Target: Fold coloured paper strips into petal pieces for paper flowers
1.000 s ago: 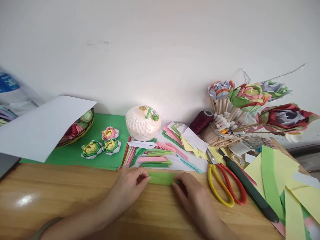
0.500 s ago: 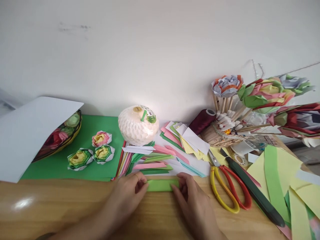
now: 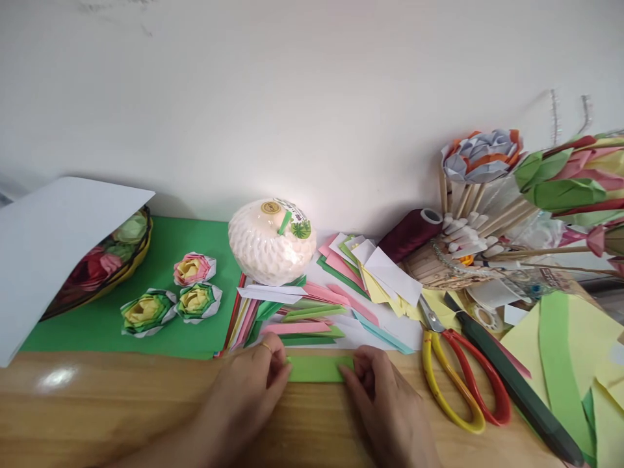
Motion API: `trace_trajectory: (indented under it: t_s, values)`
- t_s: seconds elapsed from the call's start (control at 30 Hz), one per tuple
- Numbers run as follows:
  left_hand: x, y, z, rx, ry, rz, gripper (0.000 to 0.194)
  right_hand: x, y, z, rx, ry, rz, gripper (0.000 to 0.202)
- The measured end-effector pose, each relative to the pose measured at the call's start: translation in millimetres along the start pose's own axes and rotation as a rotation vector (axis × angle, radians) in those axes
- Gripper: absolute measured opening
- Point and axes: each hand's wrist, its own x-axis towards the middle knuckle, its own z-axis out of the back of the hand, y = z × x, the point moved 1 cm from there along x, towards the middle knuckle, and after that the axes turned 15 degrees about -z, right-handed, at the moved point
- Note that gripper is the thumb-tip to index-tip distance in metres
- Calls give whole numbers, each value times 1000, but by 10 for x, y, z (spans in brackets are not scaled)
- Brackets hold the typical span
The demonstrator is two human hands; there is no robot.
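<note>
A light green paper strip lies level between my two hands, close above or on the wooden table. My left hand is closed on its left end, thumb against the curled fingers. At the other end my right hand pinches the strip in the same way. Just beyond it lie several folded paper strips in pink, green and blue on a white sheet. To the right of my right hand rest scissors with one yellow and one red handle, beside a dark green long-handled cutter.
Three folded paper flowers sit on green paper at left, beside a basket partly under a white sheet. A foam-netted fruit stands behind. At right are a maroon thread spool and paper flowers on sticks.
The view has shifted slightly, so things on the right sit farther right. Both hands keep hold of the green strip, with hardly any change in their pose.
</note>
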Motion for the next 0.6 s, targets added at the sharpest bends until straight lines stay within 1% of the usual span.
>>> trace_trajectory:
  t_s: [0.1,0.33,0.4,0.5,0.6]
  values:
    - [0,6,-4,9,7,-16,12,-3,13,-5,0,-8,-45,34]
    - [24,-5,3,32,48,-15,13,-2,39,7,63,58,-178,38]
    - [25,-7,-1,47,50,-14,14,0,31,7,52,68,-188,37]
    - [10,1,-13,69,23,-66,14,15,9,10,13,57,-131,35]
    - [-4,0,-10,100,-22,-161,15,46,8,34,-5,22,-4,35]
